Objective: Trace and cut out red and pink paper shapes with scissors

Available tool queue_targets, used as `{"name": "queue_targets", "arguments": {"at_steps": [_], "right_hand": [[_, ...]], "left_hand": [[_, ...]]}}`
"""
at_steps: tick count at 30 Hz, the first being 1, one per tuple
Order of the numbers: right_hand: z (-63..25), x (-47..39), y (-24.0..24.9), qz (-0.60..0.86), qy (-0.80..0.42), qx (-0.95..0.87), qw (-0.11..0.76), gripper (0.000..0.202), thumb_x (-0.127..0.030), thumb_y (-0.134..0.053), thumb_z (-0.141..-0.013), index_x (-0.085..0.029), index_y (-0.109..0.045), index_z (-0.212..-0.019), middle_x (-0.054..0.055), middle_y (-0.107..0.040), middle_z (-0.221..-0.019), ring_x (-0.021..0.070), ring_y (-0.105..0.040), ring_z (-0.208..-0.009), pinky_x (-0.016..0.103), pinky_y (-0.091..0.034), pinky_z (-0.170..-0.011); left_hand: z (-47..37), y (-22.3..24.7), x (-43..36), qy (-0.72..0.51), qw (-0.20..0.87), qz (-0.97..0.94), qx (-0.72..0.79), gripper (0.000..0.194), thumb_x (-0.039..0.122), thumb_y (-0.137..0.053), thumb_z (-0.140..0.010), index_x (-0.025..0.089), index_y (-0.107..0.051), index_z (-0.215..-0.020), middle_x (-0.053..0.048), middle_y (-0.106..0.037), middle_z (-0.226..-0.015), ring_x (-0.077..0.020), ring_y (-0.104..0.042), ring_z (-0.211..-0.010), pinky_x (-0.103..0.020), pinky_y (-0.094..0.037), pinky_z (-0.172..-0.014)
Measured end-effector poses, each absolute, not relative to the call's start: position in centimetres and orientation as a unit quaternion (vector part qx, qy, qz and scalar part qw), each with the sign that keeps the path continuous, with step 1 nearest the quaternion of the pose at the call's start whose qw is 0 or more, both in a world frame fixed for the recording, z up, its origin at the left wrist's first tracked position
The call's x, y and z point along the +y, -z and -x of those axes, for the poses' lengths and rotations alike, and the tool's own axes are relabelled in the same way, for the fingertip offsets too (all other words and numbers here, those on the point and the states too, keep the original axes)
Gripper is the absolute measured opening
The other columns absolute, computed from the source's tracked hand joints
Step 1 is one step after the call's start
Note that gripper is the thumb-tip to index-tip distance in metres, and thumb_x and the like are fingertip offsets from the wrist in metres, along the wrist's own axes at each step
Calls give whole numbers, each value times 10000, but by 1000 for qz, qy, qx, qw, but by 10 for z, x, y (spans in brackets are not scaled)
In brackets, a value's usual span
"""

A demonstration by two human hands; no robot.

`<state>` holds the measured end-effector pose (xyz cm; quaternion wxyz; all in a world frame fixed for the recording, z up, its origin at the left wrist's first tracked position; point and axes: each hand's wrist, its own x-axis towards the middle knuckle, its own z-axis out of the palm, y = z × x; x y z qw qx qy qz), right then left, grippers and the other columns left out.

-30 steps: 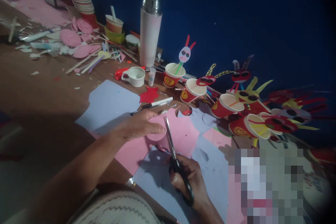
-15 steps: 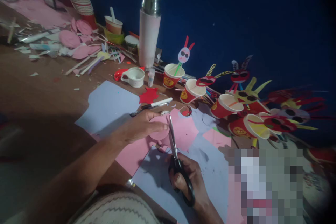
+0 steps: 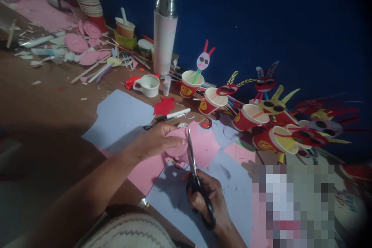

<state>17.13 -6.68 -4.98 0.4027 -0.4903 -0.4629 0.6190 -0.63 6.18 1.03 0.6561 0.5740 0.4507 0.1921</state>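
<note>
Between thumb and fingers, my left hand (image 3: 155, 139) pinches a round pink paper piece (image 3: 176, 148) over the sheets in the middle. Black-handled scissors (image 3: 196, 181) are in my right hand (image 3: 213, 195), with its fingers wrapped through the handles. The blades point up and away, look nearly closed, and lie against the right edge of the pink piece. Beneath the hands are a pink sheet (image 3: 205, 145) and a pale blue sheet (image 3: 186, 217). Part of the pink piece is hidden by my left thumb.
A steel flask (image 3: 164, 42), a white mug (image 3: 148, 86) and a pen (image 3: 174, 114) lie beyond my hands. Paper cups (image 3: 213, 100) with paper faces run to the right. Pink cutouts (image 3: 75, 42), sticks and scraps are at the back left. A blue-grey sheet (image 3: 119, 118) is left.
</note>
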Motion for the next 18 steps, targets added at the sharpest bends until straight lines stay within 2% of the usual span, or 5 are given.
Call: {"name": "queue_targets", "arguments": {"at_steps": [3, 8, 12, 18], "right_hand": [[-172, -66, 48, 498, -613, -469, 396, 478, -604, -658, -680, -169, -627, -877, -61, -379, -533, 79, -322, -449, 191, -253, -406], [-170, -64, 44, 506, -598, -480, 395, 446, -580, -673, -673, -165, -636, -831, -67, -359, -521, 75, -310, -441, 193, -242, -402], [-169, -64, 42, 501, -605, -473, 399, 422, -555, -682, -677, -164, -641, -830, -71, -352, -515, 70, -294, -435, 193, -231, -402], [-170, -65, 43, 517, -607, -464, 387, 425, -551, -690, -659, -160, -646, -818, -67, -343, -525, 71, -282, -444, 194, -212, -397]], "left_hand": [[6, -10, 62, -201, 661, -575, 438, 181, 299, -600, -724, 162, -710, -769, 22, -616, -586, -94, -484, -512, -200, -345, -475], [6, -10, 61, -195, 656, -570, 456, 171, 296, -603, -725, 163, -702, -768, 29, -626, -583, -90, -486, -502, -190, -322, -448], [5, -12, 61, -191, 671, -551, 458, 167, 299, -611, -724, 167, -707, -762, 15, -664, -642, -102, -546, -562, -185, -368, -486], [5, -14, 61, -199, 657, -553, 472, 144, 285, -634, -707, 183, -718, -764, 16, -658, -592, -114, -562, -541, -190, -368, -466]]}}
